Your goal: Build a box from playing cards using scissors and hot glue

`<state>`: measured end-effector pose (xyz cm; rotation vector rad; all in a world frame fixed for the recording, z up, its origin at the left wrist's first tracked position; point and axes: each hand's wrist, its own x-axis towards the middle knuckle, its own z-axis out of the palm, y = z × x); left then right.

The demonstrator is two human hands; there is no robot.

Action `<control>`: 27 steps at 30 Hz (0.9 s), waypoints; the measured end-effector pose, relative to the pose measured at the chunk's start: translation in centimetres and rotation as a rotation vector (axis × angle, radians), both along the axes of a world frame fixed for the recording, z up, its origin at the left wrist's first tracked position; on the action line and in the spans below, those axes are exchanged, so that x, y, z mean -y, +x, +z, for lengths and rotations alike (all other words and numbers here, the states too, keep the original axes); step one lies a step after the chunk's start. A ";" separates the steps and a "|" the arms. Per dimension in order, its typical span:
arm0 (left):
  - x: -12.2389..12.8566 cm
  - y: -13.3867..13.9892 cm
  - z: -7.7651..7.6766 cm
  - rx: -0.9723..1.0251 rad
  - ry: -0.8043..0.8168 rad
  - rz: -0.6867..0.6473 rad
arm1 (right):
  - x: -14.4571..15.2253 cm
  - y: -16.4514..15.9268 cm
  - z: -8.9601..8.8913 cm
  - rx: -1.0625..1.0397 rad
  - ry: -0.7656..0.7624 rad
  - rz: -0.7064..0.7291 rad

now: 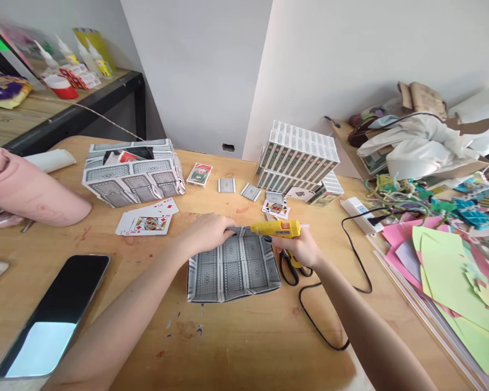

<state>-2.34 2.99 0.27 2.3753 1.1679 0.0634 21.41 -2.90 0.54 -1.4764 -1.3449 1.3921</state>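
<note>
Left hand (212, 231) pinched nearly closed on far wall of card tray (233, 271), mid surface (228, 347), well in from far edge, probably to keep that wall steady at the nozzle; right hand (305, 250) wrapped round yellow glue gun (279, 228), tip at same wall, likely held level for control. Card-covered box (132, 174) near surface's far-left corner. Writing: "K", "2" readable on fanned cards (146, 224) in front of it; gun label too small to read

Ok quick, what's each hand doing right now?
Left hand: closed, pinching the card tray at its far edge.
Right hand: closed, holding the yellow glue gun.
</note>
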 end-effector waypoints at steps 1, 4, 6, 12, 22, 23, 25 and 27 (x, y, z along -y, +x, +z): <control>0.0 0.0 0.0 -0.002 0.004 0.000 | 0.0 0.0 0.0 -0.001 -0.004 -0.009; 0.1 0.0 0.1 -0.002 0.013 -0.004 | 0.1 -0.2 0.1 0.004 -0.002 -0.025; 0.1 0.0 0.2 0.006 0.018 -0.008 | 0.2 -0.3 0.1 -0.001 0.002 -0.028; 0.0 0.1 -0.1 0.003 0.026 -0.008 | 0.2 -0.3 0.0 0.019 -0.036 -0.020; 0.0 0.1 -0.2 -0.012 0.021 -0.021 | 0.0 -0.2 -0.6 -0.015 -0.101 -0.039; 0.0 0.2 -0.2 -0.011 0.023 -0.023 | 0.0 -0.2 -0.6 -0.016 -0.105 -0.043; 0.0 0.2 -0.2 -0.009 0.033 -0.024 | 0.0 -0.3 -0.4 -0.012 -0.113 -0.048; 0.0 0.2 -0.3 -0.022 0.049 -0.031 | 0.0 -0.4 -0.2 -0.003 -0.113 -0.049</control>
